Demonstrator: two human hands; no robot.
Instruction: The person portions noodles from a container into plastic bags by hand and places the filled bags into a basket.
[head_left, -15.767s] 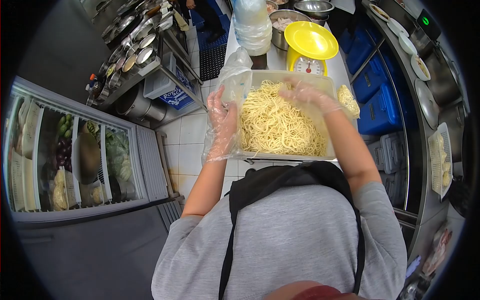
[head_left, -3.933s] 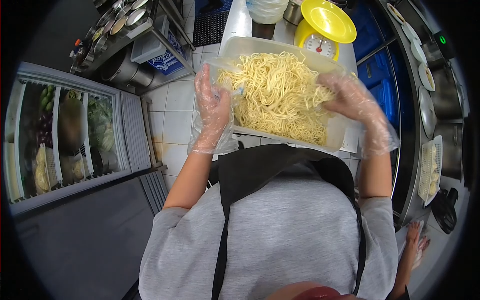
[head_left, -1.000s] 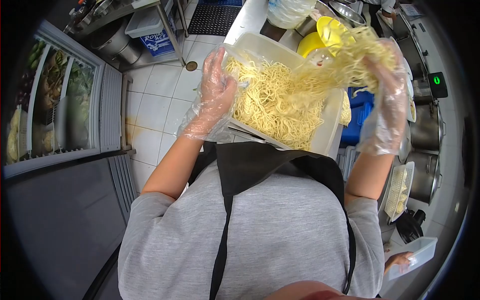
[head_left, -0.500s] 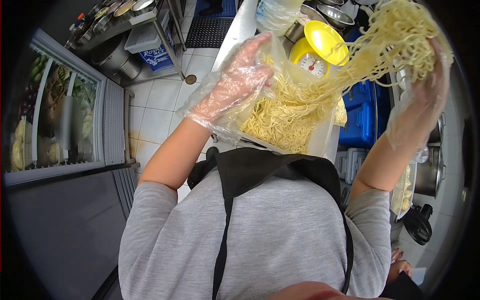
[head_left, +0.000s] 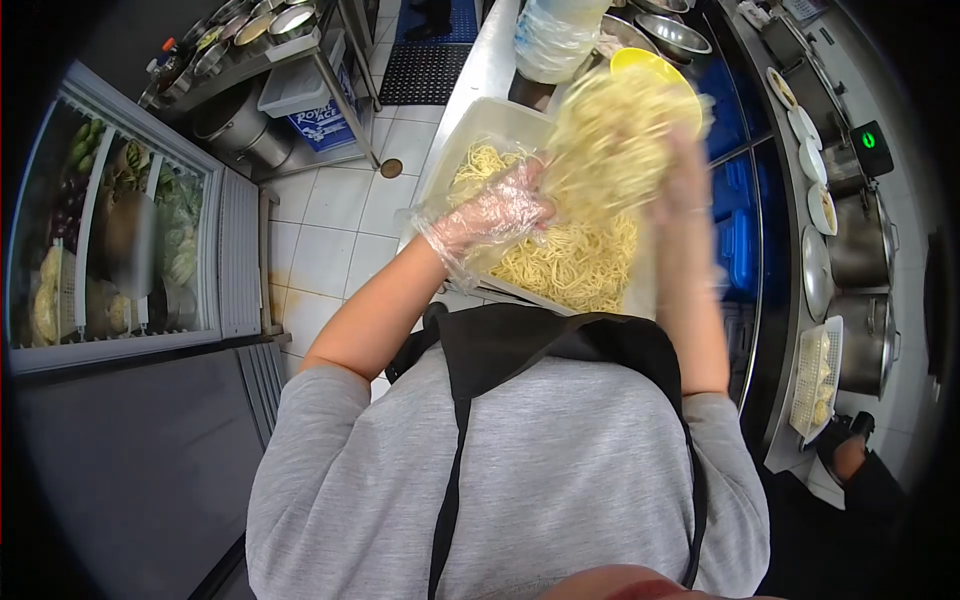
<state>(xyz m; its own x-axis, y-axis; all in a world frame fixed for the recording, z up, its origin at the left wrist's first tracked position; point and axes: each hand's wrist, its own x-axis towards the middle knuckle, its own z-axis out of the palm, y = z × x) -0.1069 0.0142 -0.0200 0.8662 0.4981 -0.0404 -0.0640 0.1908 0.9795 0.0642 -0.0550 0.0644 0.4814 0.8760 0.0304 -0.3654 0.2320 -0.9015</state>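
Observation:
A plastic tub (head_left: 437, 170) of pale yellow noodles (head_left: 575, 262) stands on the metal counter just beyond my apron. Over it is a large clump of noodles (head_left: 612, 140), smeared by motion. My right hand (head_left: 682, 175), in a clear plastic glove, holds this clump at its right side; motion blurs the fingers. My left hand (head_left: 503, 212), gloved too, is at the clump's left edge, above the noodles in the tub. Its thumb and fingers stand apart, and I cannot tell whether they touch the clump. The clump partly covers a yellow kitchen scale (head_left: 645, 68).
Plastic-wrapped goods (head_left: 558, 38) and metal bowls (head_left: 672, 35) stand at the counter's far end. Pots (head_left: 862, 340), plates and a white basket (head_left: 817, 385) line the right-hand counter. A glass-door fridge (head_left: 130, 220) is at left. Another person's dark-clothed arm (head_left: 850, 460) shows at lower right.
My right hand has swung the noodles down and left from high at the right, toward my left hand. The stretched strands are now a bunched clump. My left hand has lowered and moved slightly right.

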